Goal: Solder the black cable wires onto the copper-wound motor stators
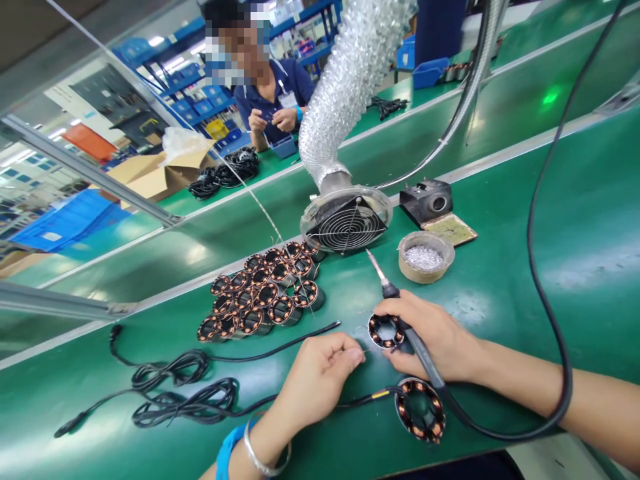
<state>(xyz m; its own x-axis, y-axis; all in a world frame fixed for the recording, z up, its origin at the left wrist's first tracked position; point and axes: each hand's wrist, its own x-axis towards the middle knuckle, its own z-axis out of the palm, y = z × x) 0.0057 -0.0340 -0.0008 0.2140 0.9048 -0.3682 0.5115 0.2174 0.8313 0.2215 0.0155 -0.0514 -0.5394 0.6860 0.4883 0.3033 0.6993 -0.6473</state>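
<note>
Between my two hands is a ring-shaped stator with copper windings (386, 331). My right hand (430, 333) is closed around its right side and also holds a soldering iron (421, 353), whose tip points up and away. My left hand (325, 373), fingertips pinched, grips a thin wire that runs toward the stator. Nearer the table edge lies a second stator (420, 410), joined to a black cable (360, 401) with a yellow mark. That cable passes by my left wrist to a coiled bundle (187, 403) on the left.
Several stators (265, 293) stand grouped at the back left. Another coiled cable (170, 370) lies before them. A fume duct (345, 220) hangs over the green table (590, 233). Behind my right hand are a round tub (426, 259) and an iron stand (427, 200). A person (273, 93) sits opposite.
</note>
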